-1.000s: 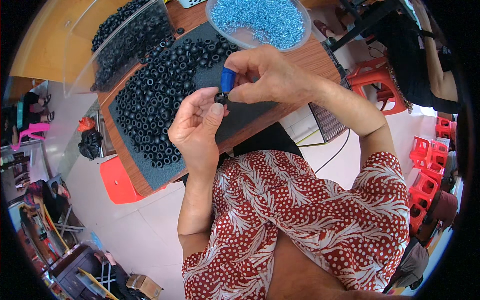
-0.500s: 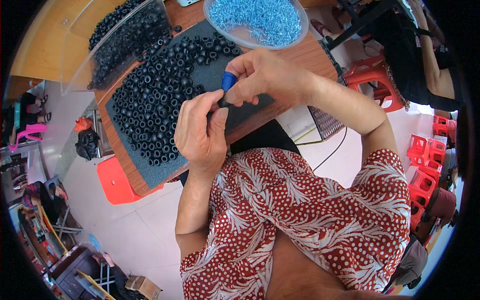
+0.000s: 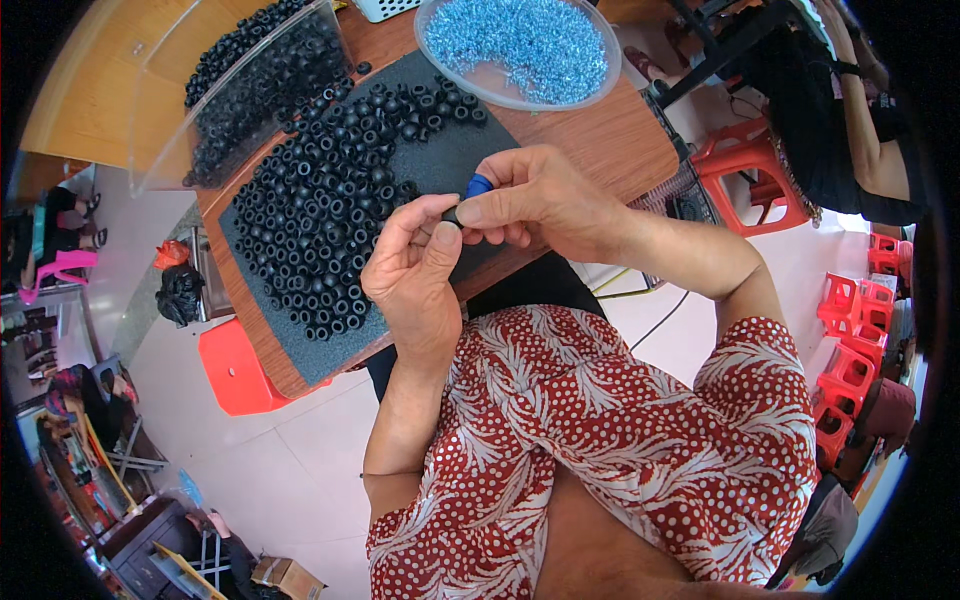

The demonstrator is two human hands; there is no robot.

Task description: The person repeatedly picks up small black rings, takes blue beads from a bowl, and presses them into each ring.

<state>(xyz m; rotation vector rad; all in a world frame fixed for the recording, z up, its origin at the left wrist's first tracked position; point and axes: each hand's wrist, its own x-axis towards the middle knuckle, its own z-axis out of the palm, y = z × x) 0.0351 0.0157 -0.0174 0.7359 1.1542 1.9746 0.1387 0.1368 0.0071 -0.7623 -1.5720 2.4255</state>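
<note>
Here, hands: the left hand [image 3: 418, 270] and right hand [image 3: 535, 200] meet just above the near edge of the surface [image 3: 610, 145], fingertips touching.
Right grip: clenched on a blue-handled tool [image 3: 477, 186], only its blue end showing.
Left grip: pinching a small black ring [image 3: 452, 214], probably against the tool's tip; the joint is hidden.
Foam mat [image 3: 440, 160]: dark, carrying many loose black rings [image 3: 320, 220] at ten o'clock of the hands.
Clear bin [image 3: 160, 110]: at eleven o'clock, filled with more black rings.
Clear bowl [image 3: 470, 80]: at twelve o'clock, holding a heap of small blue parts [image 3: 520, 40].
</note>
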